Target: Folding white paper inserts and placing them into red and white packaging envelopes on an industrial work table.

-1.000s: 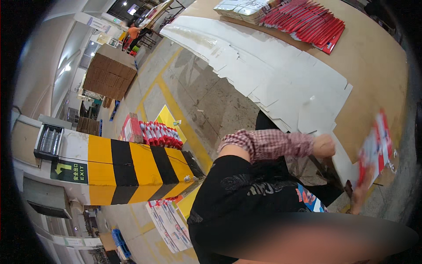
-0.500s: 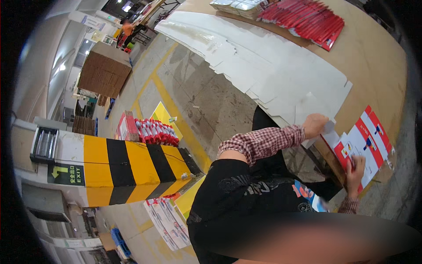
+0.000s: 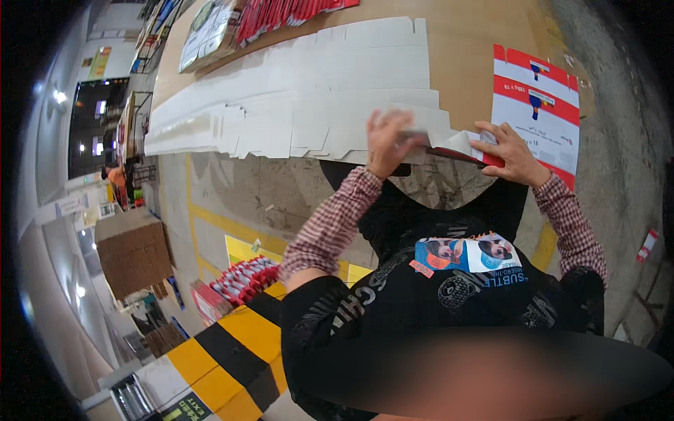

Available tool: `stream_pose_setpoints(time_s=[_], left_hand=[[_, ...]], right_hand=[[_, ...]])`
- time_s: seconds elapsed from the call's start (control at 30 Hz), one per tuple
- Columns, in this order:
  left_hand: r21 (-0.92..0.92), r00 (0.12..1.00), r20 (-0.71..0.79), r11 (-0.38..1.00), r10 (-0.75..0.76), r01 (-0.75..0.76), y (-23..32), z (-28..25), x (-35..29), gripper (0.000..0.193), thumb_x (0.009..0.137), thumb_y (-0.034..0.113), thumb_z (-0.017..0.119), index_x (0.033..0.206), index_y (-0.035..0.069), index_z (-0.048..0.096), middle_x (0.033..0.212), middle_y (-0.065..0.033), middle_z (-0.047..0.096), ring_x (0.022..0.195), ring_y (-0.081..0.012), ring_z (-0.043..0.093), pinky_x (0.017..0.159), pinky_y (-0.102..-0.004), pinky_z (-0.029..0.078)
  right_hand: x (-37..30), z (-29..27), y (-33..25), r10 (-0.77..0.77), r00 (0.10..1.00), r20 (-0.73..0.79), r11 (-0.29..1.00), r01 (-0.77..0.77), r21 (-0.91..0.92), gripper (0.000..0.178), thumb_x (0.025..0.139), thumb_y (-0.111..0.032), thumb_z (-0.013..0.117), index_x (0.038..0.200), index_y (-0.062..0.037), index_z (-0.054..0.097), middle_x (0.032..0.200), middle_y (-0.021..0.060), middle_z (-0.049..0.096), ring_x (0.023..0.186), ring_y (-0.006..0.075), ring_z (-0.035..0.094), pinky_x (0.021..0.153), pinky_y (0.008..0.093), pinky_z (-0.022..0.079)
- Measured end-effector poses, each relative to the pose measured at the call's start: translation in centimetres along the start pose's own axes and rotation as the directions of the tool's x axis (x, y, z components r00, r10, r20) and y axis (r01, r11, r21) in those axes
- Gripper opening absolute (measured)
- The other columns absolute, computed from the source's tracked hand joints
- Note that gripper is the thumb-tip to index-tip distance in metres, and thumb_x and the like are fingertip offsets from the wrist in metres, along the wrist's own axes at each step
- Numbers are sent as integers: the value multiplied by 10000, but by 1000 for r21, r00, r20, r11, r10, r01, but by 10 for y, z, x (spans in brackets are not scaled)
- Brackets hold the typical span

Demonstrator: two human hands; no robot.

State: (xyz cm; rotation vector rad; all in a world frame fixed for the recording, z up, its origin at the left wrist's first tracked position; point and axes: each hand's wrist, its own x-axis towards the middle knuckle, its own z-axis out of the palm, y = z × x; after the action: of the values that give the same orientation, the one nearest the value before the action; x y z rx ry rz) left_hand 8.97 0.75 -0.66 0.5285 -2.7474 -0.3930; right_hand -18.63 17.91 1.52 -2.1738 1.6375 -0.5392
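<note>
My right hand (image 3: 516, 154) grips the end of a small red and white folded carton (image 3: 465, 144) at the near edge of the table, thumb below and fingers on top. My left hand (image 3: 387, 144) is raised over the near edge of the white cardboard sheets (image 3: 330, 84), left of the carton. Its fingers are smeared by motion, so whether they hold anything cannot be made out. A flat red and white printed box (image 3: 537, 109) lies under and beyond my right hand.
On the brown table (image 3: 463, 63), a bundle of red packages (image 3: 281, 17) and a plastic-wrapped stack (image 3: 208, 35) sit at the far left. Red and white packages (image 3: 242, 279) stand beside a yellow-and-black striped pillar (image 3: 225, 361). A brown carton stack (image 3: 133, 245) is farther left.
My view has turned, so the table now lies straight ahead. My left hand has come off the white sheets' corner and moves blurred. My right hand has gone to the small carton's end.
</note>
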Motion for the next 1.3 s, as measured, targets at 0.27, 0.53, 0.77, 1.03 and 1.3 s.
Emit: stream_pose_setpoints(time_s=[0.27,0.53,0.77,1.03,1.3], left_hand=[[-966,309,-104,170,-945,195,62,28,5,934,762,65,734,1434,-4,89,1243,-150,436,1131,-247,450,865,-325,463],[-984,322,118,-68,-939,163,41,15,15,254,818,29,636,994,-12,457,879,-63,553,698,-121,544,580,-220,464],[-366,971,-233,930,-60,-31,66,25,59,448,712,169,683,1050,9,436,1073,-148,491,1064,-306,461,958,-444,337],[-193,955,89,945,284,-263,55,35,93,1139,693,808,393,1390,-75,217,1474,-259,155,1386,-393,108,1094,-547,52],[-117,954,192,970,232,-212,60,50,97,1058,749,746,370,1371,-98,231,1458,-287,170,1376,-413,124,1091,-550,97]], right_hand=[[1,13,5,-30,999,-34,999,29,-40,612,787,-578,565,1259,-189,556,1388,93,356,1020,265,407,953,392,374],[6,13,1,-50,995,-87,998,47,-44,642,754,-555,612,1257,-160,547,1365,86,368,1011,272,409,949,407,381],[8,0,-6,-41,998,-57,999,40,-16,596,681,-396,709,1175,-90,581,1344,115,399,1037,318,434,946,413,383],[-30,-5,-13,222,913,-343,958,-270,-98,779,597,-31,747,1312,-104,449,1395,129,364,1297,311,329,1065,412,320],[-35,6,-10,251,921,-296,958,-280,-57,759,621,-172,774,1308,-103,460,1412,131,347,1316,301,302,1081,416,301]])
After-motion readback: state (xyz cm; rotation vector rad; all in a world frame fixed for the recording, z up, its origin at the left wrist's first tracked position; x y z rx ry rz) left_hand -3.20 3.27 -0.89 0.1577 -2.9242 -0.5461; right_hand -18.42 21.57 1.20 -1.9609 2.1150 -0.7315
